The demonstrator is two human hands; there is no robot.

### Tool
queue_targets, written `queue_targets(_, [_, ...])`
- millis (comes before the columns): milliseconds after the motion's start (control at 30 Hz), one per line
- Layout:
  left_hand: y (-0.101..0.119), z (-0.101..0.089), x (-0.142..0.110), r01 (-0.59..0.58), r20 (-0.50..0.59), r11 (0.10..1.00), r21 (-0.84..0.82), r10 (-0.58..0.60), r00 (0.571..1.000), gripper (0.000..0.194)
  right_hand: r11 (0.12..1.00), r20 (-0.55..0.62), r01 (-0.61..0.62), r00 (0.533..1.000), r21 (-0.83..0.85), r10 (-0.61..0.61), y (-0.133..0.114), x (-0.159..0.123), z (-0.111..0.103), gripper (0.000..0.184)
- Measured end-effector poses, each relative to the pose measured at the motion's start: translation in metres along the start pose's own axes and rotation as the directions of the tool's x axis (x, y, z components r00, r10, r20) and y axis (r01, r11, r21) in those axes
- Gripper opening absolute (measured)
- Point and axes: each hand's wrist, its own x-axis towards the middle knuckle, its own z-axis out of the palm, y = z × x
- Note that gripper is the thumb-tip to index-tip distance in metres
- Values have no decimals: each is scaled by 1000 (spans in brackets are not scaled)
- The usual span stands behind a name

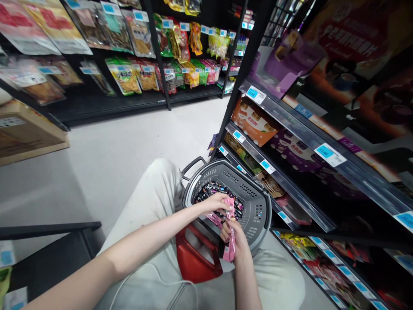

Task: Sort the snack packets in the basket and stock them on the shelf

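Over a grey shopping basket [258, 198], both my hands are closed on a long pink snack packet [229, 254]. The fingers of my left hand [217, 202] pinch its upper end. Lower down, my right hand [238, 234] wraps round its middle, and the bottom end sticks out below the palm. In the basket lies a loose pile of small black packets [201, 193]. Another pink packet [214, 219] shows under my left wrist, partly hidden. The basket stands between my knees, its handle [193, 163] folded toward the far left rim.
A red stool [190, 258] sits below the basket's near side. Close on the right rises a shelf rack [290, 107] with boxes and bagged snacks. Farther off, a black shelf [129, 103] holds hanging snack bags. A cardboard box [29, 129] stands at left. A white cable [155, 275] crosses my lap.
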Motion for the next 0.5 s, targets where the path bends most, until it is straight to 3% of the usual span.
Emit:
queue_targets(233, [8, -9, -2, -32, 117, 951, 306, -4, 993, 32, 998, -47, -45, 998, -42, 43, -1, -3, 0, 21])
queue_targets(333, [12, -14, -4, -30, 91, 935, 353, -2, 996, 35, 990, -37, -83, 996, -117, 79, -3, -6, 2, 22])
queue_targets(500, [12, -18, -1, -4, -18, 957, 291, 9, 1000, 37, 961, -51, -86, 996, -263, 75, -5, -6, 3, 30])
